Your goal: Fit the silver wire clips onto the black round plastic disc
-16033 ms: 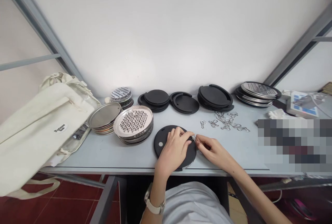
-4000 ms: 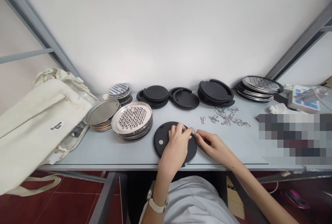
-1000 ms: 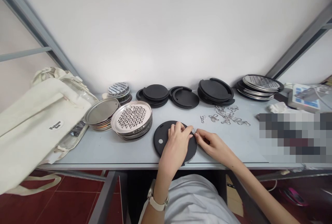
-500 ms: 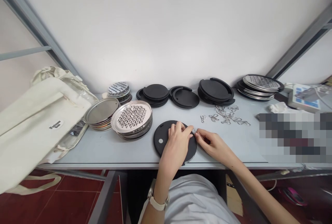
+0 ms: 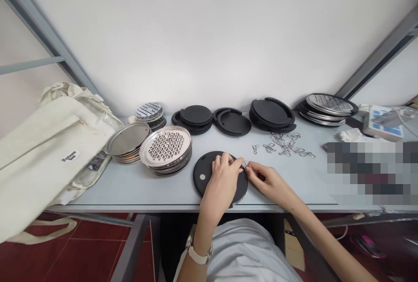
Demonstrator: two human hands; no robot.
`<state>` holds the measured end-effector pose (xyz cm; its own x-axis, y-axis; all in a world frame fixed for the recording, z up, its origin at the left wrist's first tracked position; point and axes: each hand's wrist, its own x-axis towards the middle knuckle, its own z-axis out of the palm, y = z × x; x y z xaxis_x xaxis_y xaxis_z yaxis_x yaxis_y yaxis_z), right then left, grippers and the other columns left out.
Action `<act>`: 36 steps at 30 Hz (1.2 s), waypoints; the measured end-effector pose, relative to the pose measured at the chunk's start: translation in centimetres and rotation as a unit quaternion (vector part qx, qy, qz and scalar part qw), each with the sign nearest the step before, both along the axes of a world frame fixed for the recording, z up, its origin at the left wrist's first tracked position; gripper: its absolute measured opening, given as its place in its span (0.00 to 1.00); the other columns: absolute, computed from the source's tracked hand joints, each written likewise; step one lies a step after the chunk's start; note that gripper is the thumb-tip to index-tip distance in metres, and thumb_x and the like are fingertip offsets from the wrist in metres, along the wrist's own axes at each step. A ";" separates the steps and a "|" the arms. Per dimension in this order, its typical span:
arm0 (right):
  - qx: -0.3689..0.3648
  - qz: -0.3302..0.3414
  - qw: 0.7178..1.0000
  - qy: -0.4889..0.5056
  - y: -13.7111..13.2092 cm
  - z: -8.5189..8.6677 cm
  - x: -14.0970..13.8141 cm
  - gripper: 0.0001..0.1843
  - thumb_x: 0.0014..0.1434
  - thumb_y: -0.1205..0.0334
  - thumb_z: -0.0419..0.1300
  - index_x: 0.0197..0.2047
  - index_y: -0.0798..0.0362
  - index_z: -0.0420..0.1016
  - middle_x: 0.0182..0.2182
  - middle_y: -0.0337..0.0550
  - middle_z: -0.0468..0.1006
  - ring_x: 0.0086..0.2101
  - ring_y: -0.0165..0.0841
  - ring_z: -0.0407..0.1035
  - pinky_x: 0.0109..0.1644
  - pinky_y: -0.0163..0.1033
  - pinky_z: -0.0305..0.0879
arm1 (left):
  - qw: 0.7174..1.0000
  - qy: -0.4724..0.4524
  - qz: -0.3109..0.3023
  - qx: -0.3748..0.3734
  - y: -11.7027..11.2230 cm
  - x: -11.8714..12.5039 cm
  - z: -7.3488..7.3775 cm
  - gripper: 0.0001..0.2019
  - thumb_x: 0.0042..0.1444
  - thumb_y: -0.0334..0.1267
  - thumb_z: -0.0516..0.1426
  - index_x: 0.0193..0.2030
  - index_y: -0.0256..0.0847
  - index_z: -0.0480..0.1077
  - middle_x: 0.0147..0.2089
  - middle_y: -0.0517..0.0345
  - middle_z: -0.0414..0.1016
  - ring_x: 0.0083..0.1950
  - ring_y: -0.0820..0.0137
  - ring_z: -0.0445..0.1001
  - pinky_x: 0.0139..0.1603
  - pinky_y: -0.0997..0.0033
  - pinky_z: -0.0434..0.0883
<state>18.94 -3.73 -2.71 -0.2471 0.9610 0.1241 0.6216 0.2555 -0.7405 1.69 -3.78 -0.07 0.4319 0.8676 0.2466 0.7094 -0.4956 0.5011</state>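
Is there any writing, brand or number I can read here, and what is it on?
Small white oval label on the cream canvas tote bag: dark lettering, too blurred to read.
White-and-blue printed box at the far right: markings too small to read.
I can read no other text.

Assembly workbench (image 5: 163, 193) — black discs (image 5: 203, 176), steel graters (image 5: 165, 147)

Canvas tote bag (image 5: 42, 156) (cream, labelled)
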 end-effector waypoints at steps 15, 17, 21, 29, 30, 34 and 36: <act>0.002 -0.006 1.000 0.006 -0.1 0.3 -0.1 0.18 0.66 0.54 0.47 0.25 0.50 0.54 0.20 0.32 0.55 0.23 0.28 0.51 0.26 0.34 0.50 | 1.000 -0.003 -0.002 0.002 0.1 0.0 0.0 0.13 0.68 0.34 0.46 0.55 0.48 0.64 0.48 0.55 0.62 0.48 0.64 0.62 0.51 0.62 0.65; 0.001 -0.005 1.000 0.005 -0.1 0.3 -0.1 0.18 0.66 0.54 0.47 0.25 0.50 0.54 0.20 0.32 0.55 0.23 0.28 0.51 0.26 0.34 0.50 | 1.000 -0.002 -0.002 0.003 0.0 0.0 0.0 0.13 0.68 0.34 0.46 0.56 0.48 0.64 0.48 0.55 0.62 0.48 0.64 0.62 0.51 0.62 0.65; -0.001 -0.004 1.000 0.004 -0.1 0.1 -0.1 0.18 0.66 0.54 0.46 0.25 0.51 0.53 0.20 0.32 0.54 0.23 0.28 0.51 0.27 0.34 0.49 | 1.000 0.000 -0.003 0.002 0.0 0.0 0.0 0.13 0.68 0.34 0.46 0.56 0.48 0.64 0.48 0.55 0.62 0.47 0.64 0.62 0.50 0.62 0.65; -0.007 -0.004 1.000 0.006 0.0 0.1 -0.1 0.18 0.66 0.54 0.46 0.26 0.51 0.53 0.21 0.32 0.54 0.23 0.28 0.51 0.27 0.34 0.49 | 1.000 -0.002 -0.005 0.002 0.1 0.0 0.1 0.14 0.68 0.33 0.46 0.55 0.48 0.65 0.47 0.55 0.63 0.47 0.64 0.62 0.50 0.62 0.65; -0.008 -0.004 1.000 0.006 0.0 0.1 -0.1 0.18 0.66 0.54 0.46 0.25 0.50 0.53 0.20 0.32 0.54 0.23 0.28 0.51 0.27 0.34 0.49 | 1.000 -0.002 -0.006 0.003 0.1 0.0 0.1 0.14 0.68 0.33 0.46 0.55 0.48 0.64 0.47 0.55 0.63 0.47 0.64 0.62 0.50 0.62 0.65; -0.010 -0.002 1.000 0.008 0.0 0.1 -0.1 0.18 0.66 0.54 0.46 0.26 0.50 0.53 0.21 0.32 0.54 0.23 0.28 0.51 0.27 0.34 0.49 | 1.000 -0.002 -0.005 0.004 0.1 0.0 0.0 0.14 0.68 0.33 0.46 0.55 0.48 0.64 0.48 0.55 0.62 0.47 0.64 0.62 0.50 0.62 0.65; -0.010 -0.004 1.000 0.007 -0.1 0.0 -0.1 0.18 0.66 0.54 0.46 0.26 0.50 0.53 0.21 0.32 0.54 0.23 0.28 0.51 0.27 0.34 0.49 | 1.000 -0.002 -0.004 0.004 0.1 0.0 0.0 0.14 0.68 0.33 0.46 0.55 0.48 0.64 0.48 0.55 0.62 0.47 0.64 0.62 0.50 0.62 0.65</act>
